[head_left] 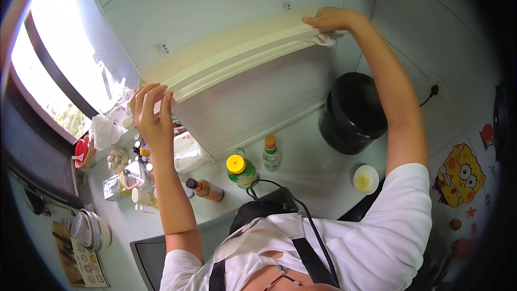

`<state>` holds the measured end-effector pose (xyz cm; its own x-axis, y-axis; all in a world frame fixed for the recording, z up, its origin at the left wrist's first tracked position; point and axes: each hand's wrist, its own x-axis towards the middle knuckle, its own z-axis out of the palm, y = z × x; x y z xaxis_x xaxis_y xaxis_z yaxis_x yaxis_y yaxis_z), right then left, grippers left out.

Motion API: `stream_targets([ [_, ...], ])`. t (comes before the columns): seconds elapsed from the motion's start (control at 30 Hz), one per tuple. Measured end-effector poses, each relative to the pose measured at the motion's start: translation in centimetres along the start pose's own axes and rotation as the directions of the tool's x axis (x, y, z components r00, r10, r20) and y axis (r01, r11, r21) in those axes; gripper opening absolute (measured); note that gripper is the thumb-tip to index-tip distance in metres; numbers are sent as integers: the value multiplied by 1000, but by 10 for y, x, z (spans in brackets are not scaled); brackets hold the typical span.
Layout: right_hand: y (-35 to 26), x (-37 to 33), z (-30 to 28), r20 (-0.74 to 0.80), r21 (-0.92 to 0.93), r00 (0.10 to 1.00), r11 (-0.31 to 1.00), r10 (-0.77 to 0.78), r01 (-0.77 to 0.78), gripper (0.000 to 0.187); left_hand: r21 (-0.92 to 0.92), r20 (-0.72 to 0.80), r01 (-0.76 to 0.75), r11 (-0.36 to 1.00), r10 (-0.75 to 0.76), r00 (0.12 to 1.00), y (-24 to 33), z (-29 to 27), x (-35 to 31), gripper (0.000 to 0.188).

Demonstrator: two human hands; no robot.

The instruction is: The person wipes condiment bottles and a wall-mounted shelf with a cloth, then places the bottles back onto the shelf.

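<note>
Long, cream-white rigid panel (pixel 231 48) spans your hands above the pale, smooth counter (pixel 318 186); support both ends evenly. Your left hand (pixel 153 116) pinches one end, fingers slightly spread; your right hand (pixel 336 19) lays its thumb over the other (how its hidden fingers grip, I cannot tell).

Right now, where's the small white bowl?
In the head view, the small white bowl sits on the counter right of centre, between the round black appliance and the person's white right sleeve.
</note>
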<state>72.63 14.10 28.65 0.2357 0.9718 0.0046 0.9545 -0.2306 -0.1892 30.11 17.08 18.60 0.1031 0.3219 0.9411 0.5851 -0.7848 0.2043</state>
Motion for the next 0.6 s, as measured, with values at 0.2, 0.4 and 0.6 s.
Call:
stream_targets([
  [0.2,-17,-8,-5,-110,-185,987,973,120,-139,54,14,26,28,1000,-28,999,4,-2,1,13],
  [0.4,-10,-10,-20,-26,-254,991,958,130,-133,41,9,10,0,1000,0,1000,4,1,2,12],
  [0.6,-43,-9,-23,70,-302,950,914,304,-270,31,21,-1,4,1000,-4,1000,3,-2,1,12],
])
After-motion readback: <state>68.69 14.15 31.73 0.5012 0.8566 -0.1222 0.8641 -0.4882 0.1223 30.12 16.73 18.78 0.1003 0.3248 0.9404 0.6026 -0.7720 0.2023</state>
